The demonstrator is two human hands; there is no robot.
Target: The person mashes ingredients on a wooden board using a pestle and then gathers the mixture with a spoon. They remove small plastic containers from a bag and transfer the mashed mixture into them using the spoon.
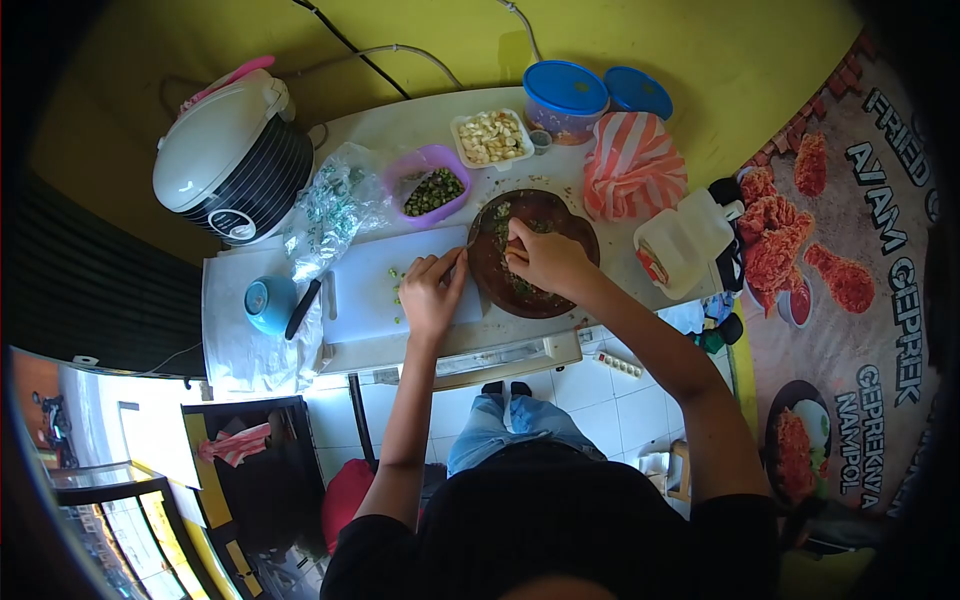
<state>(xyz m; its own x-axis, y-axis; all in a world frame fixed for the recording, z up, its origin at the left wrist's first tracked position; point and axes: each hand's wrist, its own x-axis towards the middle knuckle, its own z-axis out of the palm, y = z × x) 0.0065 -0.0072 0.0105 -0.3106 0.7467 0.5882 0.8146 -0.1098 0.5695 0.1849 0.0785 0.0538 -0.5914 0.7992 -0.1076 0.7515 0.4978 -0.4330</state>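
Mortar (488, 285) sat near ctr. of frame on table (370, 125); our R hand (540, 255) had its grip closed on pestle (514, 250) in it, L hand (433, 290) at left rim, grip unclear.

there was one brown mortar (488, 272), there were two blue lids (566, 86), one purple tub (446, 204), one white tray (497, 162), one striped bag (634, 170), one open box (699, 231), one cutting board (362, 305), one black handle (303, 310), one blue bowl (270, 304), one rice cooker (235, 155)
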